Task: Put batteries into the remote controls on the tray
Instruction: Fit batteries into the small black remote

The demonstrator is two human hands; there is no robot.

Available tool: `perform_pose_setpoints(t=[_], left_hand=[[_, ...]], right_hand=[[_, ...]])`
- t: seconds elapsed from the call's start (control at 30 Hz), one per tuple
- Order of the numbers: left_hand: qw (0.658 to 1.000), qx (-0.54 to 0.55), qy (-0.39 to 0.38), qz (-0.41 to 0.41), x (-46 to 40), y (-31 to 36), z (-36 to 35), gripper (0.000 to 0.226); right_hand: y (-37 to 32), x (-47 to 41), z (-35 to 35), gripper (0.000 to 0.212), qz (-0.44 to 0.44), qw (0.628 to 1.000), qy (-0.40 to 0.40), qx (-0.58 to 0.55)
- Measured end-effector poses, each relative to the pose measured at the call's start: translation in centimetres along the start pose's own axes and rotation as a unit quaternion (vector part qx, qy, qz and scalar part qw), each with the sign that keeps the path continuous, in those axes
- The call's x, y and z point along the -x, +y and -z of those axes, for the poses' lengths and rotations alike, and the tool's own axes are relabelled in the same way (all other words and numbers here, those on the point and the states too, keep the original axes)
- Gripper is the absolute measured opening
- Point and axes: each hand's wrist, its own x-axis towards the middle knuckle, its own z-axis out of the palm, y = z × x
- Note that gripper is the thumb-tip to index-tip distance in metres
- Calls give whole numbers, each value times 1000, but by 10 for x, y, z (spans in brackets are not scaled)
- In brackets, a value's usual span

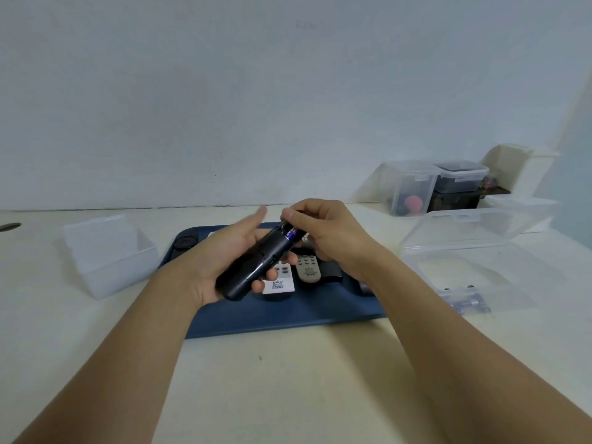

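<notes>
remotes [292, 273] lie on the tray [288, 315]; an open box [105, 254] left, a battery box [471, 261] right.

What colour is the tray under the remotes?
Dark blue; the tray shows best in the head view, the only one here.

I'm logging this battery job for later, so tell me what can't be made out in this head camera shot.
- Battery polarity: too small, and the right hand covers its end.
- Black remote compartment: mostly hidden by the fingers.
- Remotes on the blue tray: partly hidden behind both hands, so no count; the left hand is motion-blurred.
- Loose batteries in the clear box: blurred, uncountable.
</notes>
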Motion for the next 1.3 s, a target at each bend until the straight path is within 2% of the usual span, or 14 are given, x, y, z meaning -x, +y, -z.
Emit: perform_pose_setpoints(t=[0.1, 0.17, 0.2, 0.23, 0.33, 0.37, 0.43, 0.5, 0.53, 0.6, 0.67, 1.1, 1.3], left_hand=[[985, 169, 32, -8, 3, 5, 10, 91], [955, 288, 54, -56, 3, 8, 17, 88], [944, 313, 57, -83, 2, 7, 17, 81], [946, 296, 69, -116, -1, 5, 15, 71], [965, 122, 135, -187, -13, -5, -8, 36], [965, 109, 148, -189, -16, -8, -15, 33], [959, 157, 153, -181, -17, -9, -21, 40], [951, 225, 125, -169, -17, -7, -19, 47], [950, 243, 114, -160, -16, -6, -17, 48], [949, 262, 97, -144, -16, -7, -18, 50], [950, 271, 79, -131, -13, -7, -23, 50], [942, 309, 65, -114, -12, -7, -29, 47], [934, 335, 55, -107, -18, -10, -22, 47]], right_hand=[[2, -3, 0, 23, -8, 999, 45, -29], [5, -6, 1, 27, -53, 994, 61, -73], [5, -5, 0, 27, -77, 992, 45, -92], [7, -3, -3, 25, -99, 989, 14, -110], [10, 7, -22, 25, -129, 982, -78, -118], [10, 8, -29, 31, -112, 987, -68, -90], [8, 7, -33, 45, -19, 999, 43, -5], [4, 8, -27, 28, 126, 972, 184, 69], [0, 11, -25, 19, 189, 959, 196, 80], [-4, 20, -27, 18, 260, 949, 132, 123], [2, 21, -33, 18, 282, 940, 82, 173], [15, 14, -41, 11, 369, 887, 156, 231], [17, 9, -43, 5, 389, 861, 151, 290]])
